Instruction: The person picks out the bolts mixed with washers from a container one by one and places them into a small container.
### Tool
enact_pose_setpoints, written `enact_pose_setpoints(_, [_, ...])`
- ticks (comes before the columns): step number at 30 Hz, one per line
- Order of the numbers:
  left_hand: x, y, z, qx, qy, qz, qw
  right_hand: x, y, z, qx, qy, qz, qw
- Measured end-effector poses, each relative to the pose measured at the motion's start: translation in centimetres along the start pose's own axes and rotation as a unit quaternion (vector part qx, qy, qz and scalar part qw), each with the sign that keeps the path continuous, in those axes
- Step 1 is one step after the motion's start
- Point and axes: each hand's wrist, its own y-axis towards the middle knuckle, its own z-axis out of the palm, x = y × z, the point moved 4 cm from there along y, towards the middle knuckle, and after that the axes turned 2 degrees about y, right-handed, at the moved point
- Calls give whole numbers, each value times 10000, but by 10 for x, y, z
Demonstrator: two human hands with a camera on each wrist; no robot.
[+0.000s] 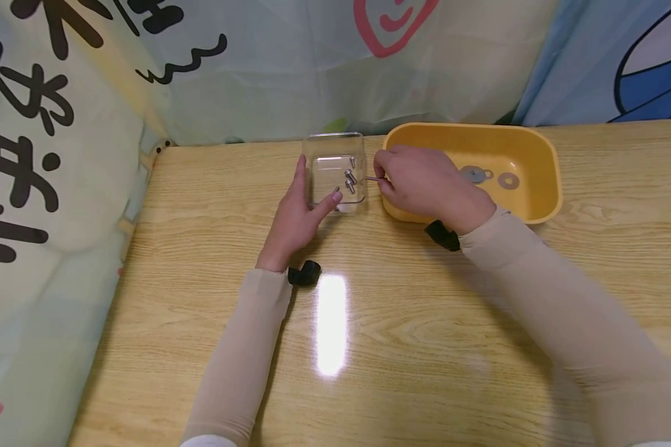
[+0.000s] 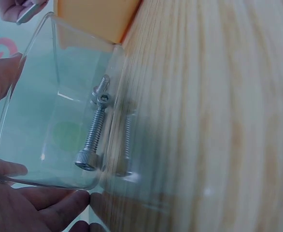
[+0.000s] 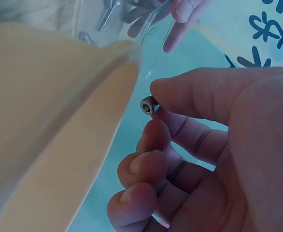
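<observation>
A clear plastic box (image 1: 323, 177) stands on the table in the head view, with several small socket head screws (image 1: 350, 180) lying loose in it. My left hand (image 1: 291, 217) holds the box from its left and near side, thumb at the near rim. In the left wrist view, a long screw (image 2: 94, 130) lies along the box's lower side. My right hand (image 1: 425, 183) is just right of the box, above the left end of the yellow tray (image 1: 537, 155). Between its thumb and index finger it pinches a screw (image 3: 149, 105), whose hex socket shows in the right wrist view.
In the yellow tray lie a flat washer (image 1: 508, 180) and other grey metal pieces (image 1: 474, 174), partly behind the right wrist. A printed curtain (image 1: 291, 74) hangs along the back and left edges of the wooden table (image 1: 402, 347).
</observation>
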Motion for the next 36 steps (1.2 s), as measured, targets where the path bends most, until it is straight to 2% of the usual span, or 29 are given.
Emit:
enact_pose_setpoints(7, [-1, 0, -1, -5, -26, 29, 10000, 6, 5, 1, -201, 19, -86, 9998])
enact_pose_setpoints(16, [0, -1, -2, -12, -18, -18, 10000, 8, 11, 8, -210, 224, 3, 9995])
enact_pose_setpoints(24, [0, 0, -2, -20, -4, 23, 10000, 15, 18, 12, -431, 368, -150, 9983])
enact_pose_setpoints(36, [1, -1, 0, 11, -20, 31, 10000, 21, 26, 20, -342, 444, -94, 9984])
